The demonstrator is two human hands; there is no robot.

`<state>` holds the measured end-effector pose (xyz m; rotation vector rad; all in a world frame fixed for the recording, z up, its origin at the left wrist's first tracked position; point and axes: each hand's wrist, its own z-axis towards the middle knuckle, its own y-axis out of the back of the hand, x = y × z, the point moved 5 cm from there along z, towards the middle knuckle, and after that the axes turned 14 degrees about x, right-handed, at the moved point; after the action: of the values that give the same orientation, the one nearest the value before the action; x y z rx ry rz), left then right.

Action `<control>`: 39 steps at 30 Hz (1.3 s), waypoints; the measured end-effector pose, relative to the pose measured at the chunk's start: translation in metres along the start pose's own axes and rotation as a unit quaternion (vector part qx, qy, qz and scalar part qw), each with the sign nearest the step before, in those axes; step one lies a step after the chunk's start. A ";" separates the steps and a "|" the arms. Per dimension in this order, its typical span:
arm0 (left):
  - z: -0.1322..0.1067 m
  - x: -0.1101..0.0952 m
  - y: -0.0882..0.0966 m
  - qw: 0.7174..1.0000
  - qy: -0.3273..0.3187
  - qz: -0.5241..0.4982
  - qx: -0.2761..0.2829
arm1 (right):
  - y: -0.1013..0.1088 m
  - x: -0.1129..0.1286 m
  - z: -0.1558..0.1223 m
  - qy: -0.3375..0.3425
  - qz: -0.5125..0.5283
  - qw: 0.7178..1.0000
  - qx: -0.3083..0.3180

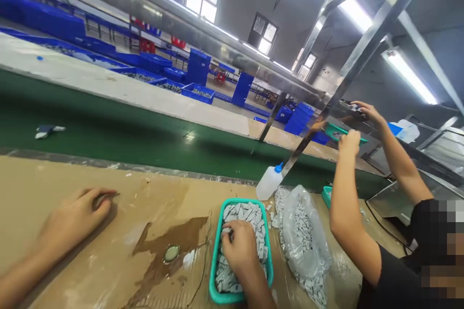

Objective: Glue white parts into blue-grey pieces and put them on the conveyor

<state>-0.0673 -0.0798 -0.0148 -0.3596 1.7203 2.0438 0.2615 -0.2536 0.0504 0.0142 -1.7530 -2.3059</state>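
Observation:
My right hand (241, 246) is down in a teal plastic tray (213, 256), its fingertips closed on a small white piece (226, 231) from the heap of similar pieces (246, 212) filling the tray. My left hand (78, 217) is motion-blurred above the brown cardboard bench cover (83, 212), left of the tray. Its fingers curl around something small and dark that I cannot make out. A clear plastic bag (302, 236) packed with more white pieces lies right of the tray, with some spilled beside it.
A white squeeze bottle (268, 183) with a blue tip stands behind the tray. A green conveyor belt (108, 125) runs past the bench. A person's arms (350, 193) reach up at the right, holding a teal tray. A metal strut (308, 125) slants nearby. Blue crates stand beyond.

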 end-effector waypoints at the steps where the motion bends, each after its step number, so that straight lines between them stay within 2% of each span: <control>1: -0.005 -0.008 0.007 0.999 0.031 -0.004 0.011 | -0.004 -0.004 -0.001 -0.006 0.028 1.000 0.000; 5: -0.014 -0.034 0.018 0.996 0.057 0.021 0.069 | -0.018 -0.023 -0.004 -0.042 0.133 0.990 0.006; 10: -0.016 -0.031 0.012 0.993 0.072 0.020 0.089 | -0.018 -0.042 -0.012 -0.114 0.243 0.963 -0.018; 15: -0.014 -0.029 0.009 0.993 0.063 0.007 0.102 | -0.015 -0.042 -0.020 -0.180 0.338 0.923 -0.048; 23: -0.014 -0.024 0.005 0.996 0.036 -0.010 0.082 | -0.022 -0.046 -0.022 -0.247 0.550 0.796 -0.050; 29: -0.012 -0.012 -0.005 0.996 0.049 -0.049 0.054 | -0.020 -0.047 -0.018 -0.254 0.658 0.709 -0.026; 31: -0.010 -0.007 -0.009 0.996 0.043 -0.064 0.041 | -0.017 -0.046 -0.016 -0.258 0.661 0.705 -0.021; 34: -0.011 -0.004 -0.013 0.996 0.032 -0.085 0.022 | -0.013 -0.048 -0.017 -0.261 0.648 0.715 -0.015; 36: -0.013 -0.003 -0.015 0.995 0.020 -0.097 0.014 | -0.011 -0.054 -0.020 -0.261 0.632 0.730 -0.017; 39: -0.012 -0.002 -0.020 0.994 0.004 -0.111 0.000 | -0.010 -0.067 -0.024 -0.266 0.583 0.767 -0.016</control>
<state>-0.0572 -0.0895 -0.0334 -0.5355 1.6055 1.8851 0.3279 -0.2602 0.0246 -1.4159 -1.2265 -1.3834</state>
